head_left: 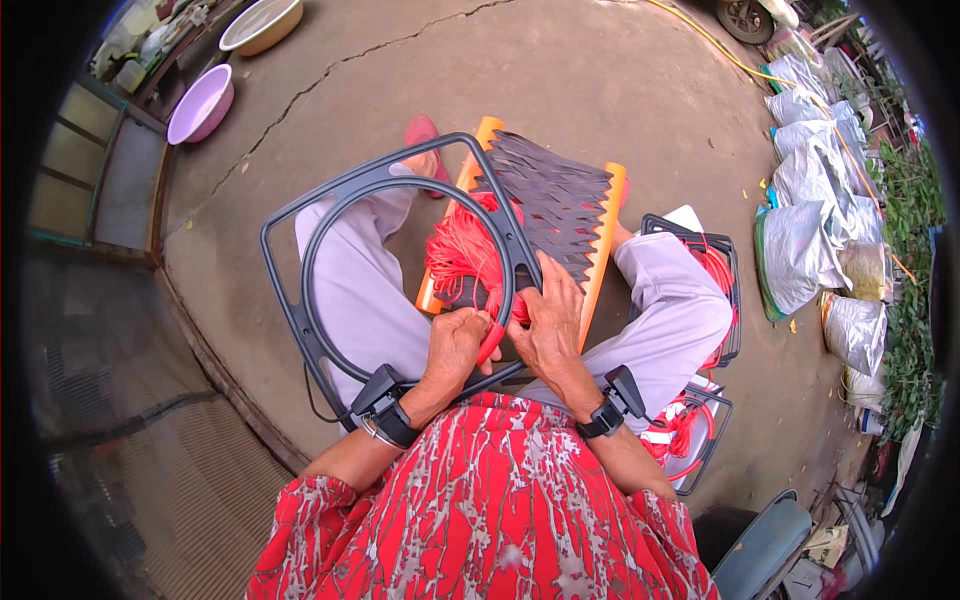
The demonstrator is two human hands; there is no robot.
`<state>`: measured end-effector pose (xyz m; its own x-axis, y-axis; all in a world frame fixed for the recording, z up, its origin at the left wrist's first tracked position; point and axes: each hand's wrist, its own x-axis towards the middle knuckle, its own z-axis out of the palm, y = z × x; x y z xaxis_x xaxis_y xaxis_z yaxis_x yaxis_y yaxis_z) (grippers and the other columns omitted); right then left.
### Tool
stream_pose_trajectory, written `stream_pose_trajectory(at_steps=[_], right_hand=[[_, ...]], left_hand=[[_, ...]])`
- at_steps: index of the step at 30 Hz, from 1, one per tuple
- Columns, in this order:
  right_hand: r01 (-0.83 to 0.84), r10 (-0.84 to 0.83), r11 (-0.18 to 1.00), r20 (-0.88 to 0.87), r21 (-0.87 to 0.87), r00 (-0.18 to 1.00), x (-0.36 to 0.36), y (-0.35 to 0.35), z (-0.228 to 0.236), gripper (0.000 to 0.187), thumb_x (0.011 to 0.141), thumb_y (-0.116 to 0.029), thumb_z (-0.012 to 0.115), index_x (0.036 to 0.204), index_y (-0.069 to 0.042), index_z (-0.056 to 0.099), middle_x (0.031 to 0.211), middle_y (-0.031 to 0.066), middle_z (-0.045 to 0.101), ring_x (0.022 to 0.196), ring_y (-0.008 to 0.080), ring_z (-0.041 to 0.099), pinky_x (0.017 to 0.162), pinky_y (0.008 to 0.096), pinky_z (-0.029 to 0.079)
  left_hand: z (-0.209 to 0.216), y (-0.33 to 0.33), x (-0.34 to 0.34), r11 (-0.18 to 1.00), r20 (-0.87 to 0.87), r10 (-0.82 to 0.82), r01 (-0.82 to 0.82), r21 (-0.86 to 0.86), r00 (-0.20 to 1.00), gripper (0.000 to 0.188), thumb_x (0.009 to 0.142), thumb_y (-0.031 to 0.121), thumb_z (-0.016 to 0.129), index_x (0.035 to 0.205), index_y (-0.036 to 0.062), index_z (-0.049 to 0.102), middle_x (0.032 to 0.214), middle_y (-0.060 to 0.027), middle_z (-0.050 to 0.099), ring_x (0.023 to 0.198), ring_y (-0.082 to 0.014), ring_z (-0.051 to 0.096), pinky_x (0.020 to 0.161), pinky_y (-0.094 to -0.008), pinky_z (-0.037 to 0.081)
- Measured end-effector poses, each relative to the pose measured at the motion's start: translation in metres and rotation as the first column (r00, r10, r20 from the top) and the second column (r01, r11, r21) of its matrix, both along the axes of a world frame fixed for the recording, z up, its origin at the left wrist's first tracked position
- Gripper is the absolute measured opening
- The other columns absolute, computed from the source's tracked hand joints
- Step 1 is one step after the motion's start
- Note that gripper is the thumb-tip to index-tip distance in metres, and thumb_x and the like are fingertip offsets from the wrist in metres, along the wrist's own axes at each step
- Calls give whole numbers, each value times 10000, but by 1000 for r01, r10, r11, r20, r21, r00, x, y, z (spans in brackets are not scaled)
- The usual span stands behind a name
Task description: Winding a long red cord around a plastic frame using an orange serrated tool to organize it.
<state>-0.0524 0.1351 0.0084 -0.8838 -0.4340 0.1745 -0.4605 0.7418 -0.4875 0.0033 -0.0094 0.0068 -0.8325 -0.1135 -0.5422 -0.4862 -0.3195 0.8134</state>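
Across my lap lies a black plastic frame (278, 256), squarish outside with a round ring inside it. Red cord covers a short stretch of the ring (490, 343) close to my hands. My left hand (458, 348) is closed on this wrapped stretch, its fingertips partly hidden. On the other side, my right hand (550, 328) grips the frame's edge, its thumb near the red wrapping. A loose bundle of red cord (465, 250) shows through the ring, resting on a dark woven surface (550, 190) with orange side bars (600, 250) between my knees.
Beside my right leg are more black frames (735, 300) with red cord, and another frame (712, 440) lower down. Filled white sacks (800, 250) line the right side. Two basins, purple (201, 104) and cream (262, 25), stand far left. A yellow hose (715, 42) crosses the ground.
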Motion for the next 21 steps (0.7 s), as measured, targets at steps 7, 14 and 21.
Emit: stream_pose_trajectory(at_steps=[7,14,21], right_hand=[[39,10,979,240,-200,971,9,29,26,185,703,-117,633,775,41,569,1340,264,465,1228,410,445,1024,461,356],[255,217,770,615,-585,758,7,45,79,289,771,-124,619,1016,29,632,1207,131,586,1066,196,582,902,310,456],[64,393,699,458,-712,798,2,10,44,581,783,-291,776,1248,-42,532,1253,107,557,1115,219,538,965,351,431]], left_hand=[[-3,-4,-2,1000,-23,10,-10,1,1000,293,973,184,470,757,8,563,551,-70,574,380,-113,472,369,-249,370],[3,-5,-6,1000,-2,-21,21,10,1000,312,990,195,463,745,23,547,544,-50,556,385,-97,460,365,-245,352],[3,-4,-5,984,-208,60,-23,177,976,150,963,149,539,915,21,600,634,-37,594,448,-82,521,384,-187,379]])
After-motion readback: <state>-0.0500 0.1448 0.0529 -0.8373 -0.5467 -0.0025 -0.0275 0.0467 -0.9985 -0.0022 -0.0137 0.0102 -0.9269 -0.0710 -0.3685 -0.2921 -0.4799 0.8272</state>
